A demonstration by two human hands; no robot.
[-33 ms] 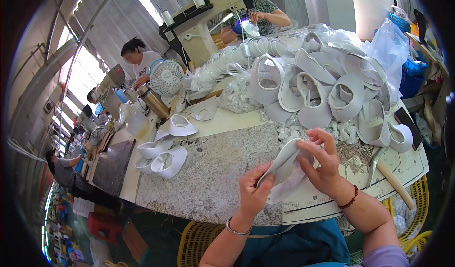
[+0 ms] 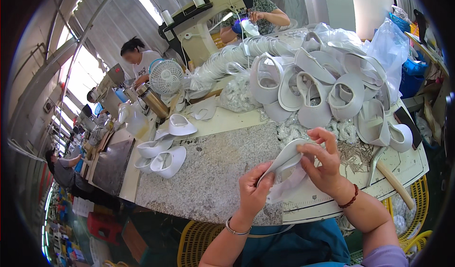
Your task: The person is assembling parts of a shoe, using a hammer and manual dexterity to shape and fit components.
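Above the front edge of the table I hold a white shoe upper [image 2: 285, 161] up in both hands, tilted, with its opening and thin pale lining showing. My left hand [image 2: 254, 185] grips its lower left end, thumb on top and fingers behind. My right hand [image 2: 322, 160] pinches its upper right edge between thumb and fingertips, one finger raised. Beyond my right hand, many similar shoe uppers [image 2: 313, 108] lie in a heap. Several finished-looking white uppers [image 2: 169, 162] rest at the left of the table.
A worn grey board [image 2: 204, 172] covers the table's middle. At right lie a wooden-handled hammer [image 2: 395, 184] and thread scraps. A fan [image 2: 166, 77], a sewing machine [image 2: 204, 27] and a clear bag [image 2: 241, 95] stand behind. Co-workers sit beyond; yellow baskets [image 2: 201, 242] are below.
The shoe upper is turned slightly, so more of its opening shows. My right fingers have shifted a little along its edge; my left hand keeps its grip.
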